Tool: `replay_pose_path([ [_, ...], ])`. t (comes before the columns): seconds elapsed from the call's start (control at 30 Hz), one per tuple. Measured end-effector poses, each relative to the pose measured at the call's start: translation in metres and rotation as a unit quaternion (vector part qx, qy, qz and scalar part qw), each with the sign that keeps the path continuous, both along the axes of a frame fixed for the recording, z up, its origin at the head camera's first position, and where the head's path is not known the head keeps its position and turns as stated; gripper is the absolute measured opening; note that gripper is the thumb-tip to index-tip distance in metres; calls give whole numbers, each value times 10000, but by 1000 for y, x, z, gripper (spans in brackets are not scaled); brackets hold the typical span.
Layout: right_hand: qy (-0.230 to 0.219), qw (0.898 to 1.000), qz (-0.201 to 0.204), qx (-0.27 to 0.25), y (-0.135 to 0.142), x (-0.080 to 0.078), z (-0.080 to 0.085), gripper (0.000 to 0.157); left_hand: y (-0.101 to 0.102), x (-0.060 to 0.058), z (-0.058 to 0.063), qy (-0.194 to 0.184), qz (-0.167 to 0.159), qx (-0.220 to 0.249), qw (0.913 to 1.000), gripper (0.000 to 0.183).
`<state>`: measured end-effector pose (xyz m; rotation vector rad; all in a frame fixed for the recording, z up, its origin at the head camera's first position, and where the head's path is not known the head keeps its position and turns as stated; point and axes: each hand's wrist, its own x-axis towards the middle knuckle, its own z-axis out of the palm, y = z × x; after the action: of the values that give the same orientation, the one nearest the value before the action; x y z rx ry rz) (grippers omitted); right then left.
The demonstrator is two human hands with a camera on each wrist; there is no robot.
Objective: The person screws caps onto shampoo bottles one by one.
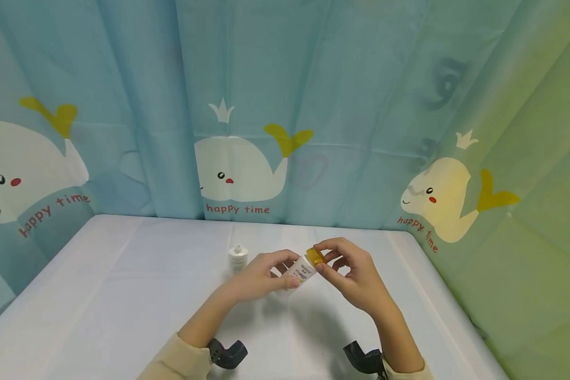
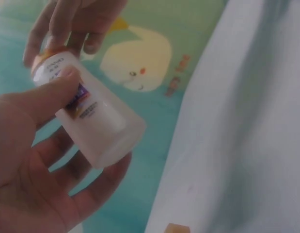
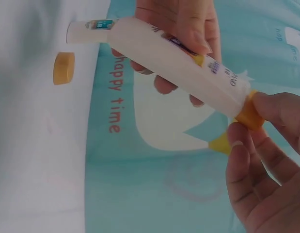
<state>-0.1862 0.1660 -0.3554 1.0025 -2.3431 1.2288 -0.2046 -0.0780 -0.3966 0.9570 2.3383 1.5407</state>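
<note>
Leaning toward the far right in the head view, a white bottle (image 1: 301,271) is held above the counter (image 1: 123,295) by the left hand (image 1: 261,274), its yellow cap (image 1: 315,256) pinched by the right hand (image 1: 356,272); to the left, an uncapped bottle (image 1: 238,258) is seen upright. From the left wrist, the white bottle's body is shown clasped between thumb and fingers. From the right wrist, a loose cap (image 3: 64,69) is seen near the uncapped bottle.
</note>
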Motion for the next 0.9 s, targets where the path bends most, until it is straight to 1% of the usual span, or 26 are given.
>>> replay_pose_path([
  [0.23,-104,9997,205,25,3,-1,-1,37,-1,0,1,-17,126,-73,9999,35],
  [0.4,-94,9997,214,-2,3,-4,-2,39,-2,-1,2,26,157,-114,9998,37],
  [0.53,30,9998,162,-74,1,-5,-2,37,-3,-2,3,22,166,-94,9998,37],
  [0.73,131,9994,96,-294,-1,-4,-3,27,-2,-1,1,-1,-6,-41,10000,35],
  [0.9,239,9991,96,-334,-1,-3,-3,28,-1,0,1,48,8,-26,10000,35],
])
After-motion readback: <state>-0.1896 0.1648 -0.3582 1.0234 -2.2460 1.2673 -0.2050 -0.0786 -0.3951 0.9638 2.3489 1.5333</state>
